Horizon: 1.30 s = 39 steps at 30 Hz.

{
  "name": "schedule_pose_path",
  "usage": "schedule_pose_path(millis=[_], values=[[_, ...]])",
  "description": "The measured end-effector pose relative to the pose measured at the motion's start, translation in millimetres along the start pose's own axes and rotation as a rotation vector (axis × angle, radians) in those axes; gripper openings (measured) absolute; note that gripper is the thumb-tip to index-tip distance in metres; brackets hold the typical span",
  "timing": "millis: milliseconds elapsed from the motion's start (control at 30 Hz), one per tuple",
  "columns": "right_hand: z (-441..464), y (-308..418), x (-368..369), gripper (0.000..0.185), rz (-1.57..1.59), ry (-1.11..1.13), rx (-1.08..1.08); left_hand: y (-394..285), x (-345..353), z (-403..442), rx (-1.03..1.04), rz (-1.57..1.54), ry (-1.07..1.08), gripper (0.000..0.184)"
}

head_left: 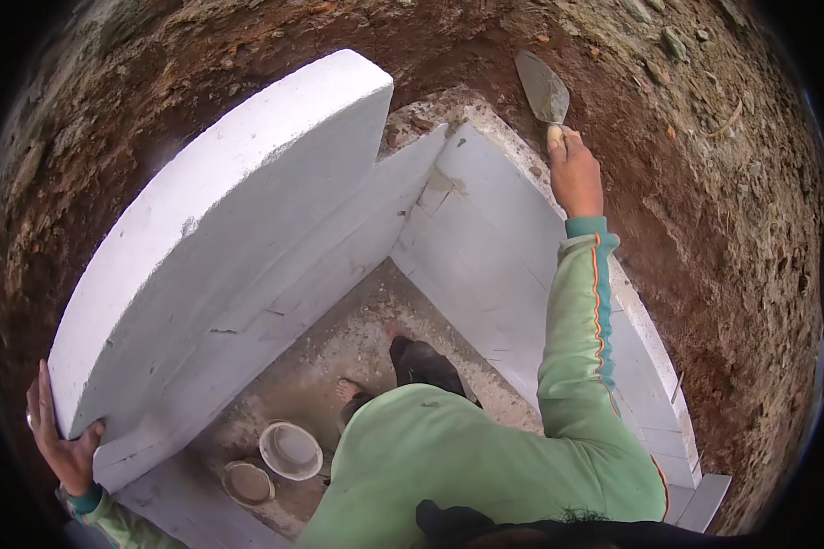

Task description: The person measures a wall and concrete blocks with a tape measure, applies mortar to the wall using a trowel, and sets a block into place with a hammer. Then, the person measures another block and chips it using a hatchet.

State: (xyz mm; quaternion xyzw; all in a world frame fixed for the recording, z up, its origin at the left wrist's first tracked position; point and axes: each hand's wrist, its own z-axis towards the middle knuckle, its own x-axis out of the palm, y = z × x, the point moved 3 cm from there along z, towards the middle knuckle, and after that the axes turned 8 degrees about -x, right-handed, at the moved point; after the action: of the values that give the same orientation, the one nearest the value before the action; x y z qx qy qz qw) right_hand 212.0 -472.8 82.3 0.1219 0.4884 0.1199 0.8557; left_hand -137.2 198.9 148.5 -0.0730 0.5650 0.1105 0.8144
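A large white block point(220, 174) stands on top of the left wall, its lower left end gripped by my left hand point(62, 435). The fingers lie on the outer face and the thumb on the inner side. In my right hand point(575, 174) is the wooden handle of a trowel point(542, 89). Its grey blade points up and away from me, against the brown soil just beyond the wall corner. Below that hand runs the right wall point(485, 210) of pale blocks, with rough mortar along its top edge.
Steep soil point(705, 165) with stones surrounds the walls closely. On the concrete floor point(293, 352), near my bare feet, stand a white bucket point(313, 471) and a smaller round container point(248, 500). A thin piece sticks up from the right wall's edge.
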Motion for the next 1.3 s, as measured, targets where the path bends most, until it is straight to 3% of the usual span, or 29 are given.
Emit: schedule_pose_path(millis=[67, 133, 233, 333, 367, 500, 600, 667, 733, 833, 933, 1100, 1233, 1300], values=[[60.8, 2.5, 35.9, 0.04, -0.093, 0.108, -0.019, -3.5, -0.5, -0.9, -0.004, -0.022, 0.002, 0.109], [50.9, 1.6, 4.4, 0.038, -0.046, 0.108, -0.182, -4.2, -2.9, 2.3, -0.001, -0.018, -0.014, 0.109], [-2.9, -3.0, -32.2, 0.042, 0.004, 0.061, -0.076, -1.1, -0.8, 3.1, 0.023, 0.016, -0.008, 0.109], [48.3, 10.8, 11.7, 0.042, -0.179, 0.145, -0.04, 2.6, 0.1, -3.7, 0.022, 0.038, 0.01, 0.11], [80.3, 6.2, 46.8, 0.041, -0.323, 0.268, 0.011, 0.1, -0.4, -1.4, 0.022, 0.023, 0.022, 0.111], [36.1, 15.8, -22.8, 0.04, -0.189, 0.103, -0.11, 5.5, 3.0, 0.6, 0.058, 0.064, -0.012, 0.111], [26.1, 9.1, -14.8, 0.04, -0.123, -0.02, -0.102, 8.6, 2.8, -0.3, 0.092, 0.08, -0.005, 0.112], [77.1, 5.3, 38.1, 0.037, -0.264, 0.097, 0.023, 7.5, 0.5, -1.0, 0.106, 0.072, -0.008, 0.111], [44.7, 23.4, 11.2, 0.036, -0.096, 0.05, -0.139, 5.3, 3.4, 2.2, 0.089, 0.05, -0.039, 0.111], [-4.7, 21.3, -18.7, 0.037, 0.029, -0.053, -0.108, 0.8, -0.5, 5.1, 0.055, 0.01, -0.017, 0.111], [56.8, 13.6, 20.8, 0.039, -0.171, 0.092, -0.076, -4.0, -3.1, 3.3, 0.037, -0.025, 0.013, 0.111], [28.9, 1.4, -15.0, 0.036, -0.185, 0.185, -0.044, -4.5, -1.4, 5.7, 0.057, -0.009, -0.015, 0.112], [70.3, -10.3, 46.6, 0.039, -0.241, 0.233, -0.056, -9.5, -3.3, 9.0, 0.018, -0.059, 0.026, 0.111], [75.2, -12.6, 40.0, 0.04, -0.241, 0.236, -0.066, -7.2, -3.1, 8.0, 0.028, -0.025, -0.004, 0.111]])
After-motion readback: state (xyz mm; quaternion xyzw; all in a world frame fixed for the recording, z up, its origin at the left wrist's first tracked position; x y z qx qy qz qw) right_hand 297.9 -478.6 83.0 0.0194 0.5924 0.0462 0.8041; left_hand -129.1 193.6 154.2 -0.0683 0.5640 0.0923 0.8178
